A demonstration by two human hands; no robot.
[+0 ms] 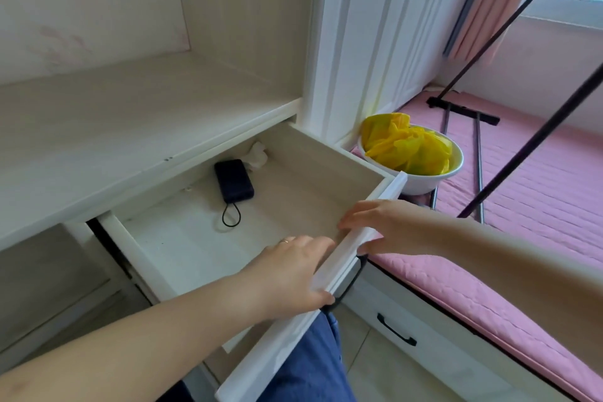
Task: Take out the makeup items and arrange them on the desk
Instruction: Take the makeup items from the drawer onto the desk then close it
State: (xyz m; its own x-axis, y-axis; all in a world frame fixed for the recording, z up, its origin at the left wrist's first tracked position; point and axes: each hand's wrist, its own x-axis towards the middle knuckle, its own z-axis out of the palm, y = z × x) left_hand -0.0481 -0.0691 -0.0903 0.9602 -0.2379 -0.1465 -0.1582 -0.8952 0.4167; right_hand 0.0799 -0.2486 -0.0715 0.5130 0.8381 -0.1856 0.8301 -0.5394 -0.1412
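The white desk drawer [182,248] stands pulled out under the pale desk top [107,127]. Inside lie a dark power bank [233,184] with a looped black cord and a crumpled white tissue [257,156] at the back. No makeup items show in the drawer. My left hand [293,274] rests over the drawer's front panel [346,258], thumb by the black handle. My right hand [375,225] grips the same front panel further right, fingers curled over its top edge.
A white bowl [421,181] with a yellow plastic bag [408,145] sits on the pink mattress [535,192] to the right. Black metal rods of a rack cross above the bed. A lower drawer with a black handle [396,330] is under the bed.
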